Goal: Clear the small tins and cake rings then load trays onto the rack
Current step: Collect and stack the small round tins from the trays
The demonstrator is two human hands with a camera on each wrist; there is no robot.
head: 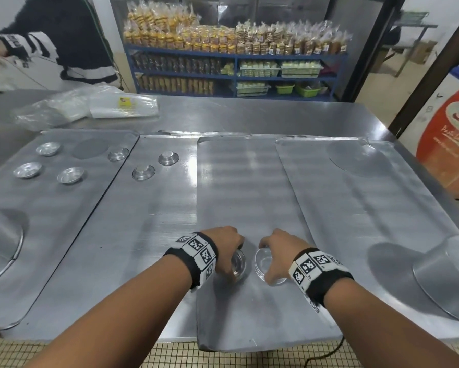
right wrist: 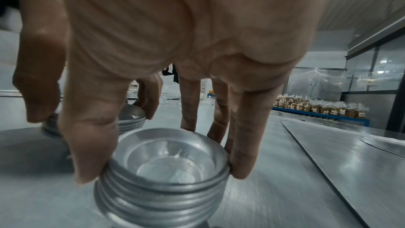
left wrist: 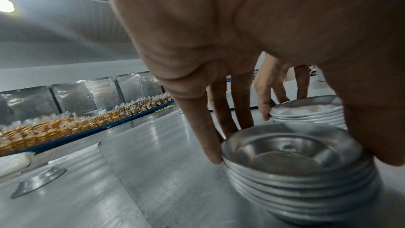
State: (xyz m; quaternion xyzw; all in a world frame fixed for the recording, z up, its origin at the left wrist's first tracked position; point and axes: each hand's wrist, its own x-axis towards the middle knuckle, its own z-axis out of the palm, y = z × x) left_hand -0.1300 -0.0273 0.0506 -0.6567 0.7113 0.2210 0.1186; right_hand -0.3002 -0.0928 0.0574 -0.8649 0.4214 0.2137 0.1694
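Near the front of a flat aluminium tray (head: 249,187), my two hands each grip a stack of small round tins. My left hand (head: 232,254) curls round the left stack (head: 239,265), its fingers (left wrist: 203,127) and thumb on the rim of those nested tins (left wrist: 295,171). My right hand (head: 272,254) holds the right stack (head: 265,264), fingers (right wrist: 247,145) and thumb clamped on its rim (right wrist: 166,171). The stacks stand close together. Several loose tins lie on the two left trays, such as one upright (head: 70,175) and one upside down (head: 168,158).
A big round metal pan (head: 0,240) sits at the left edge and another (head: 440,274) at the right. Clear plastic bags (head: 90,104) lie at the back left by a person's sleeve (head: 24,43). Blue shelves (head: 236,57) of packed goods stand behind.
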